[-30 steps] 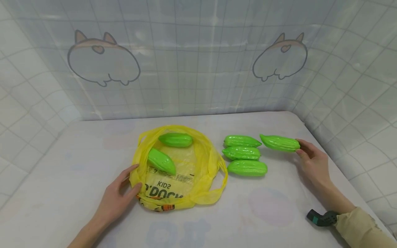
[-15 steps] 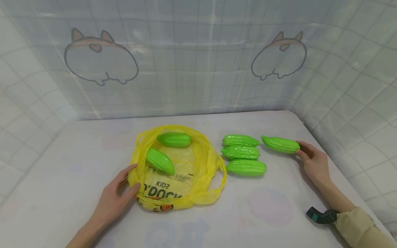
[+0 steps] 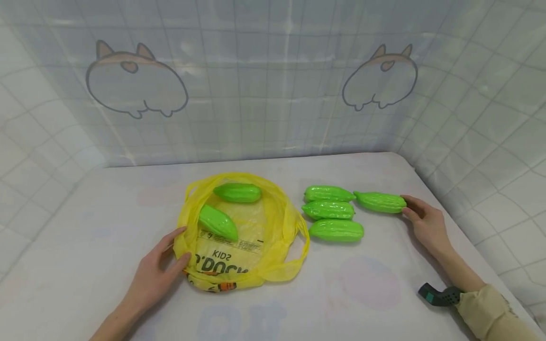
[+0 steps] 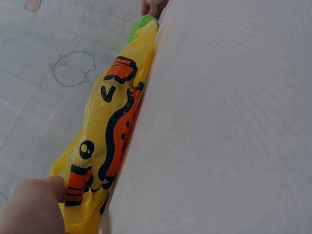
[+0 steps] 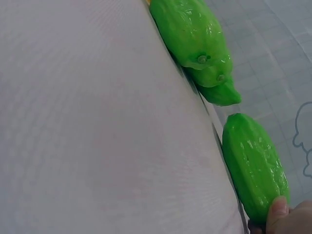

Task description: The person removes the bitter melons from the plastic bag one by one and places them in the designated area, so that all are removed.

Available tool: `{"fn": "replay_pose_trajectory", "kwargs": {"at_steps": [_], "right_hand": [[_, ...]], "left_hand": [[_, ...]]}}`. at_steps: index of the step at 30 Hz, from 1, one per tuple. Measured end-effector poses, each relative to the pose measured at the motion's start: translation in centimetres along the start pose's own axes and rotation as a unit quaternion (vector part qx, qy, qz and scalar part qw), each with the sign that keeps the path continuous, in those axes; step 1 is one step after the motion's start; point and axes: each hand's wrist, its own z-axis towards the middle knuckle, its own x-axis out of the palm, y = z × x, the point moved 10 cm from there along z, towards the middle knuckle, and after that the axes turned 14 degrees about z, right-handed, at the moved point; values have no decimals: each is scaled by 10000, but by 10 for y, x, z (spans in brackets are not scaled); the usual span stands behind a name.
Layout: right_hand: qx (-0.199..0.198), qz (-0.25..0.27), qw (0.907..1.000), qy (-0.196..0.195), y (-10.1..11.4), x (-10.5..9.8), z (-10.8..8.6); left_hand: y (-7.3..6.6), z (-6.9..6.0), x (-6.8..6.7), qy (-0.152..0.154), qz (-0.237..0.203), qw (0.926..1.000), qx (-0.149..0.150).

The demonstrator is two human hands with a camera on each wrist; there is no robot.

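Note:
In the head view, a yellow plastic bag (image 3: 277, 272) lies with its mouth wide, and two green bitter melons (image 3: 237, 192) show inside it. My left hand (image 3: 155, 270) holds the bag's left edge between thumb and fingers; the left wrist view shows the thumb (image 4: 36, 204) against the printed plastic. Right of the bag, three more bitter melons (image 3: 328, 210) lie side by side. My right hand (image 3: 428, 227) pinches the right end of another bitter melon (image 3: 379, 202), whose pointed tip is close to the top one of the three. The right wrist view shows this thumb (image 5: 279, 207) on its skin.
Everything stands on a white-covered table (image 3: 324, 303) with faint prints. A tiled-pattern curtain (image 3: 264, 94) with animal drawings rises behind, and similar sheets stand at both sides. A black device (image 3: 441, 295) is on the right wrist beside a beige sleeve (image 3: 486, 312).
The bitter melon in my right hand has moved slightly lower in the head view, and its tip now sits level with the top melon's tip. My left hand keeps its place on the bag.

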Motion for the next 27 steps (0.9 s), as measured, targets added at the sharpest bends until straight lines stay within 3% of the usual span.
{"fn": "replay_pose_trajectory", "kwargs": {"at_steps": [27], "right_hand": [[133, -71, 9998, 124, -2, 3, 0]], "left_hand": [[-1, 0, -2, -99, -25, 9999, 120]]}}
